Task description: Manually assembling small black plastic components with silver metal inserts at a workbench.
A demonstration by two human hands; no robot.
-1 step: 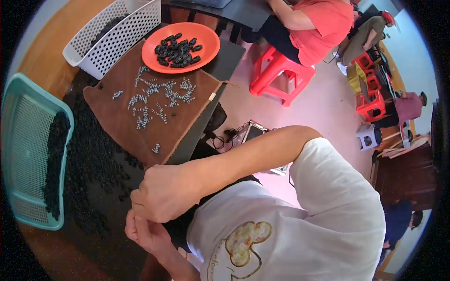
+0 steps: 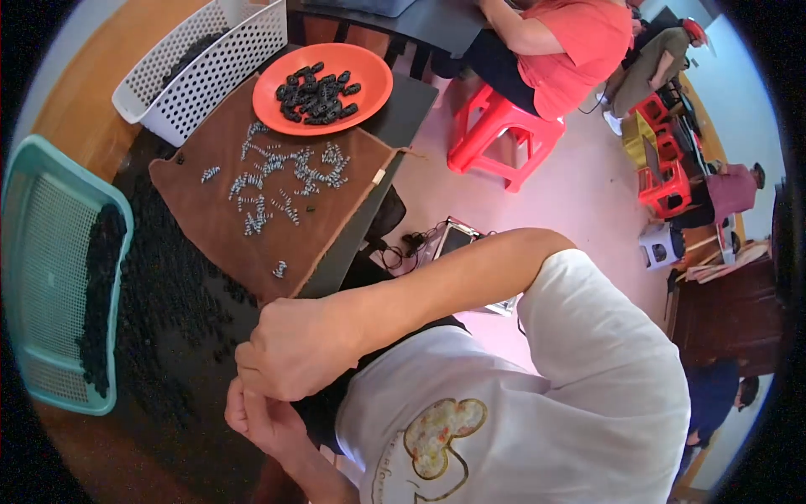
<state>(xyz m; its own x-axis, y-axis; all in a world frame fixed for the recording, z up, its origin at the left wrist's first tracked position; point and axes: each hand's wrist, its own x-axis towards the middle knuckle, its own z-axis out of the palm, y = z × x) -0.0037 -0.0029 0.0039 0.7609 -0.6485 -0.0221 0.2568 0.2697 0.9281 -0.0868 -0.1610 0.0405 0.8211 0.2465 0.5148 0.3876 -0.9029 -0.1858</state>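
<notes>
My right hand [image 2: 300, 349], its forearm crossing from the right, is bent over my left hand [image 2: 267, 417]. Both hands have their fingers closed and pressed together at the tips, beside the table's near edge. Anything pinched there is hidden by the fingers. Just beyond them lies a brown cloth [image 2: 201, 223] with many small silvery ridged pieces [image 2: 273, 168] scattered on it, and one such piece [image 2: 280, 269] apart near its close corner. An orange plate [image 2: 369, 101] at the far end of the cloth holds chunky black pieces [image 2: 323, 97].
Left of my hands, small black parts [image 2: 168, 311] cover the dark table. A teal mesh basket [image 2: 42, 294] and a white perforated basket [image 2: 206, 92] hold more black material. Past the table, a person in a red shirt [image 2: 579, 50] sits on a red stool [image 2: 504, 134]; others are farther right.
</notes>
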